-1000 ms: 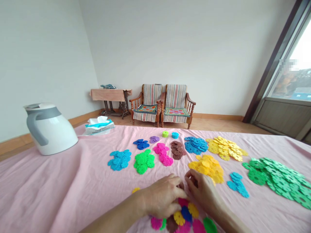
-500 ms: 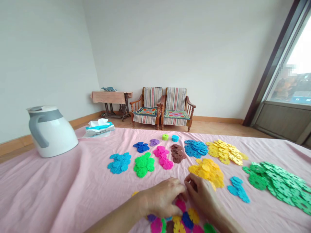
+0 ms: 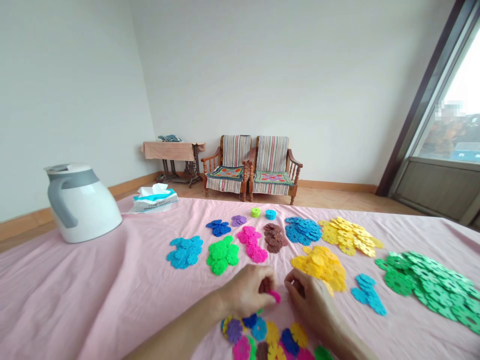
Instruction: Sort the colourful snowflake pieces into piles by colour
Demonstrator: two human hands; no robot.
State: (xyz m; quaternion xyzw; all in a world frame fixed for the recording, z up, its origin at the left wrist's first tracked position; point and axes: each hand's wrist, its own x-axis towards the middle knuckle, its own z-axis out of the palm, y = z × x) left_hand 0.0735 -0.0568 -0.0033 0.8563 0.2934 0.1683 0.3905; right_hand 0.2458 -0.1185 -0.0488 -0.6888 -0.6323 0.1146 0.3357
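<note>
My left hand (image 3: 247, 295) is closed in a pinch on a pink flower-shaped disc (image 3: 275, 296), lifted just above a mixed-colour pile of discs (image 3: 262, 335) at the near edge. Close beside it, my right hand (image 3: 309, 295) has its fingers curled over the cloth; I cannot make out whether anything is in them. Sorted piles lie beyond: pink (image 3: 252, 243), bright green (image 3: 222, 254), light blue (image 3: 183, 251), brown (image 3: 274, 236) and orange-yellow (image 3: 320, 264).
A pink cloth (image 3: 93, 280) covers the table. A white kettle (image 3: 82, 202) and a tissue pack (image 3: 154, 197) stand at the far left. More piles lie right: blue (image 3: 303, 230), yellow (image 3: 348, 234), green (image 3: 431, 285). Two wooden armchairs (image 3: 251, 167) stand behind.
My left hand has lifted off the mixed pile with a pink disc pinched in its fingers, uncovering more discs below. My right hand has drawn slightly apart from it.
</note>
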